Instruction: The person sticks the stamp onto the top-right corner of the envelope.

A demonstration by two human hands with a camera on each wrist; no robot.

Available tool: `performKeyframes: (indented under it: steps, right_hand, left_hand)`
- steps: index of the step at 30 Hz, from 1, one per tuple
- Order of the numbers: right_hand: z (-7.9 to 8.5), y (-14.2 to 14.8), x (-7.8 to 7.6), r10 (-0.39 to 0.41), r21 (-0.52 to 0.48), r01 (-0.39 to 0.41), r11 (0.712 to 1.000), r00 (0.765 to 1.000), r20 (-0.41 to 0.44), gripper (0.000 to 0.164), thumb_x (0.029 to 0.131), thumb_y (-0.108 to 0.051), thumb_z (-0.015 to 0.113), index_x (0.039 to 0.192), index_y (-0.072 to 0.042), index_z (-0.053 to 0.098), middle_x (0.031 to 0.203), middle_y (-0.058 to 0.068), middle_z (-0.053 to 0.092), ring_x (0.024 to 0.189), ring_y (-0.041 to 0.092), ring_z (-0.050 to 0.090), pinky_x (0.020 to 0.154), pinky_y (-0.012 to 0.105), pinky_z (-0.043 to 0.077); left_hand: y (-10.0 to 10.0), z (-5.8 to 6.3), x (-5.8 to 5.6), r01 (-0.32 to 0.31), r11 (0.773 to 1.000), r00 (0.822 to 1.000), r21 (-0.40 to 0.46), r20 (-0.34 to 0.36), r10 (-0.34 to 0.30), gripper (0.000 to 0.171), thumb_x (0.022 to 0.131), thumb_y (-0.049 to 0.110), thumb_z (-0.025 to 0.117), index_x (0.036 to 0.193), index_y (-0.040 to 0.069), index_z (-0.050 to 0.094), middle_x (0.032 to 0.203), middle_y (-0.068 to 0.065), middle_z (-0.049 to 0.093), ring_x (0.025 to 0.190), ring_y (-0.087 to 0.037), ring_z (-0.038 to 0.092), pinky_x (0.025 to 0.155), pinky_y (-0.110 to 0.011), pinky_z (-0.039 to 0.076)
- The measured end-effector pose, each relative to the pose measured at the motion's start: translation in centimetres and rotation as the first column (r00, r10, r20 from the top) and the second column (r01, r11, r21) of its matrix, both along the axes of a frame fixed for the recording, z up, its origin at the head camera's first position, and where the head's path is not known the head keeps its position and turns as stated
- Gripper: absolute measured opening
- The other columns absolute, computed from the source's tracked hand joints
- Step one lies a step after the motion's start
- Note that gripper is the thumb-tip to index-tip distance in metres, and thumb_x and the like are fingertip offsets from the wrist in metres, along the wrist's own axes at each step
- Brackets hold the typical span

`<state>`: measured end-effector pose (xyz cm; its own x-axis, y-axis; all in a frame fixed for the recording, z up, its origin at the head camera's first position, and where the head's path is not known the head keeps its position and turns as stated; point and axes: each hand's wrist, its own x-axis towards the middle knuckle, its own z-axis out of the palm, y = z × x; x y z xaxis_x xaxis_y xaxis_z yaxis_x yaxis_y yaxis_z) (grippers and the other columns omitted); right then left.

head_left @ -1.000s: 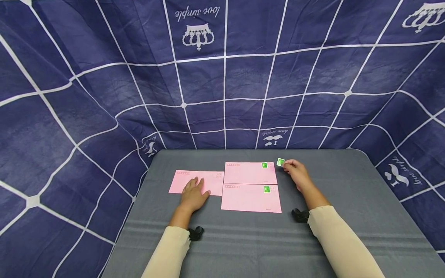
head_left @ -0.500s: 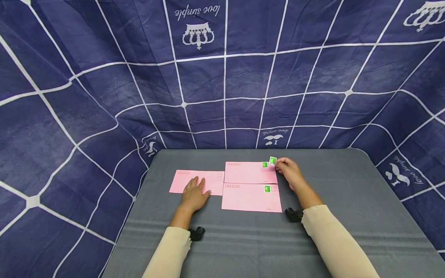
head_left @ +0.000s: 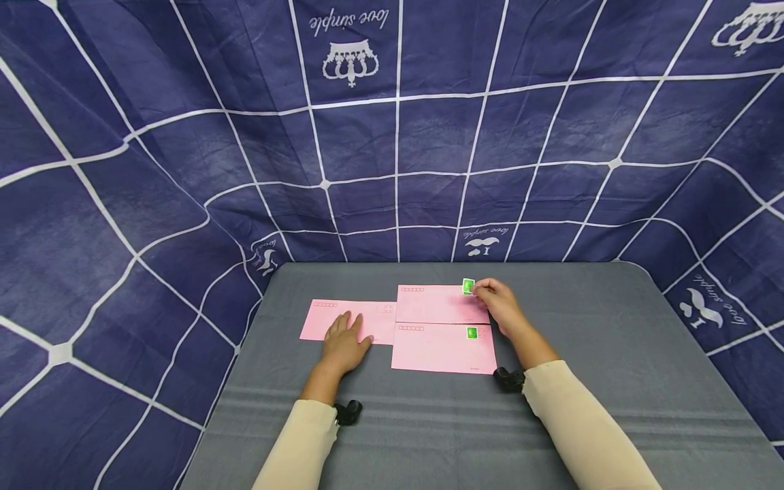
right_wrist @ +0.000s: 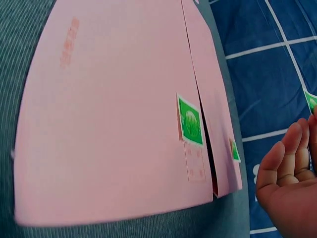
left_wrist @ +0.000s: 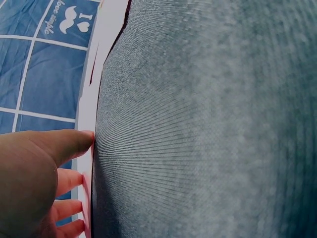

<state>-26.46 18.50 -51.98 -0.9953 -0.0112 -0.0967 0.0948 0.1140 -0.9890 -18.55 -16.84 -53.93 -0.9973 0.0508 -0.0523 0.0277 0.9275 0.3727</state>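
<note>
My left hand point(head_left: 344, 347) lies with fingers spread on the left pink envelope point(head_left: 315, 323); in the left wrist view, its thumb point(left_wrist: 74, 144) touches the envelope's near edge. My right hand point(head_left: 499, 305) pinches a white-edged green postage stamp point(head_left: 468, 286) by its edge above the upper right corner of the far pink envelope point(head_left: 429, 306). This held stamp overlaps the far envelope's own stamp in the head view; the right wrist view shows that other stamp point(right_wrist: 235, 150) on the paper. Nearer to me, another pink envelope point(head_left: 435, 354) bears a green stamp point(head_left: 472, 333).
The three envelopes lie close together on a grey cloth-covered table point(head_left: 453, 435). A blue curtain point(head_left: 429, 136) with white grid lines rises behind the table and along both sides. Each wrist carries a black camera mount point(head_left: 349, 412).
My right hand has moved left with the pinched stamp, from beside the far envelope to above its upper right corner. The left hand has stayed on its envelope.
</note>
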Motion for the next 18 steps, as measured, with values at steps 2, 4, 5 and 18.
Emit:
performKeyframes:
  steps: [2, 4, 5, 18]
  right_hand:
    - [0.0, -0.3, 0.0, 0.012, -0.014, -0.012, 1.0, 1.0, 0.015, 0.014, 0.098, -0.011, 0.06, 0.106, 0.001, 0.062, 0.081, -0.008, 0.061, 0.078, 0.011, 0.058, 0.079, 0.032, 0.053]
    - [0.3, -0.6, 0.1, 0.027, -0.026, -0.026, 0.999, 0.999, 0.029, 0.016, 0.098, -0.01, 0.06, 0.108, 0.003, 0.061, 0.079, -0.01, 0.061, 0.076, 0.009, 0.057, 0.079, 0.033, 0.053]
    - [0.7, -0.9, 0.3, 0.036, -0.025, -0.035, 0.999, 0.999, 0.031, 0.018, 0.099, -0.009, 0.06, 0.11, 0.005, 0.06, 0.078, -0.01, 0.06, 0.075, 0.008, 0.057, 0.079, 0.033, 0.053]
    - [0.0, -3.4, 0.1, 0.028, -0.04, -0.027, 0.999, 0.999, 0.017, 0.006, 0.095, -0.008, 0.064, 0.101, -0.005, 0.063, 0.081, 0.002, 0.064, 0.075, 0.019, 0.058, 0.071, 0.033, 0.051]
  left_hand:
    - [0.0, -0.1, 0.0, 0.004, 1.0, 1.0, -0.002, -0.006, -0.004, 0.065, 0.098, 0.038, 0.059, 0.151, 0.003, 0.044, 0.16, -0.026, 0.033, 0.151, -0.045, 0.027, 0.123, -0.059, 0.022]
    - [-0.1, -0.1, 0.0, 0.006, 1.0, 1.0, -0.002, -0.013, -0.006, 0.065, 0.098, 0.038, 0.059, 0.151, 0.003, 0.045, 0.16, -0.026, 0.033, 0.151, -0.045, 0.027, 0.122, -0.059, 0.022]
    - [-0.1, -0.2, -0.1, 0.006, 1.0, 1.0, -0.001, -0.014, -0.006, 0.065, 0.098, 0.038, 0.059, 0.151, 0.003, 0.045, 0.16, -0.026, 0.033, 0.151, -0.045, 0.027, 0.122, -0.059, 0.022]
    - [-0.3, -0.2, -0.1, 0.007, 1.0, 1.0, -0.018, -0.001, -0.007, 0.066, 0.098, 0.041, 0.058, 0.153, 0.005, 0.044, 0.161, -0.023, 0.035, 0.151, -0.044, 0.028, 0.123, -0.058, 0.023]
